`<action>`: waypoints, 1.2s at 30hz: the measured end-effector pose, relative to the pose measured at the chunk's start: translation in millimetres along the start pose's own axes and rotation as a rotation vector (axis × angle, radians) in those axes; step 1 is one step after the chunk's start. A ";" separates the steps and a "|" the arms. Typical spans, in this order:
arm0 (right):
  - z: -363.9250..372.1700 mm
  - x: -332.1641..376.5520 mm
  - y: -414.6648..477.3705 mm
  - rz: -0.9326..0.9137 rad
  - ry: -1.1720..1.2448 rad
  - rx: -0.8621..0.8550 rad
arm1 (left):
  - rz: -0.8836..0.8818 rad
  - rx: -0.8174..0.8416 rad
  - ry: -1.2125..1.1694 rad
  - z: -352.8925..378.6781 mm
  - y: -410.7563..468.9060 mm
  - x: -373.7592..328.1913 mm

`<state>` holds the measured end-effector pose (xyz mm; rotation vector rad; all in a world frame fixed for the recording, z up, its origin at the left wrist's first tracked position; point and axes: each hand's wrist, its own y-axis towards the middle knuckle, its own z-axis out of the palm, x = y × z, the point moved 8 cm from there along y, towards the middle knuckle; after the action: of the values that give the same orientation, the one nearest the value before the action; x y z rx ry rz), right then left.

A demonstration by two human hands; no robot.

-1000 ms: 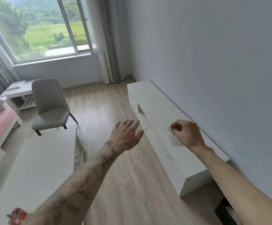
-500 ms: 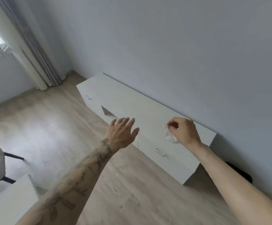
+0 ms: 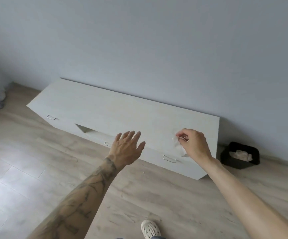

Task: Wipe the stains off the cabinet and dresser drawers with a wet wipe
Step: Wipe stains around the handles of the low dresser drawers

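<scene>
The long, low white cabinet (image 3: 105,109) stands on the wood-look floor (image 3: 36,161) with its back against the pale wall (image 3: 157,49), and the person faces it from above, one light shoe (image 3: 150,229) showing at the bottom edge. The right hand (image 3: 194,144) pinches a crumpled wet wipe (image 3: 178,146) between thumb and curled fingertips, so that the loose part hangs below the knuckles; it is held over the right end of the cabinet top, just above the drawer with the wire handle (image 3: 170,159), probably because that is the first patch to be cleaned. Whether the wipe touches the surface cannot be told from this angle. The left hand (image 3: 127,150) is spread, fingers straight and slightly apart, holding nothing; it hovers over the front edge near the middle, partly hiding a second handle (image 3: 107,144), and looks ready to brace on the top or steady a drawer while the other hand rubs. A third handle (image 3: 51,117) sits on the far left drawer, with an open niche (image 3: 84,129) between. No stain is plain on the white surfaces (the picture is too soft to show small marks). A black bin (image 3: 232,162) stands on the floor just beside the cabinet's right end, crumpled paper (image 3: 241,154) inside it, handy for spent wipes. Judging by this, wiping is not yet under way.
</scene>
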<state>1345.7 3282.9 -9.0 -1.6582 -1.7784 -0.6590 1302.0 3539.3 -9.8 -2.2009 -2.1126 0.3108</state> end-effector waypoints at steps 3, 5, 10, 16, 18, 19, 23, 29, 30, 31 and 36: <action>28.8 -29.9 11.6 0.084 -0.009 -0.026 | 0.064 0.047 -0.013 37.4 35.1 13.8; 49.6 -53.7 15.1 0.141 -0.009 -0.052 | 0.120 0.069 -0.005 67.4 57.5 21.9; 111.6 -125.3 25.4 0.252 -0.039 -0.151 | 0.247 0.129 0.014 165.1 124.7 39.6; 203.0 -231.3 36.8 0.311 -0.050 -0.261 | 0.366 0.072 0.042 309.3 199.6 50.1; 232.9 -265.9 38.0 0.306 -0.061 -0.293 | 0.415 0.007 0.050 355.3 219.5 49.9; 246.1 -282.9 38.0 0.303 -0.061 -0.319 | 0.444 -0.041 0.045 375.5 228.1 48.3; 284.2 -334.8 39.3 0.238 -0.051 -0.505 | 0.572 -0.281 0.050 428.6 255.6 35.1; 329.8 -381.7 45.9 0.085 0.002 -0.721 | 0.627 -0.569 0.024 462.9 274.0 22.5; 337.2 -386.8 46.6 0.053 0.010 -0.746 | 0.632 -0.617 0.033 466.0 274.9 22.8; 344.1 -390.5 45.7 0.017 0.012 -0.777 | 0.636 -0.659 0.042 468.5 275.4 23.3; 370.2 -402.7 33.5 -0.124 -0.105 -0.939 | 0.686 -0.823 0.056 472.6 272.3 27.2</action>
<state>1353.2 3274.3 -556.9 -2.1812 -1.7559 -1.6712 1476.6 3512.5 -526.6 -3.2725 -1.5094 -0.7225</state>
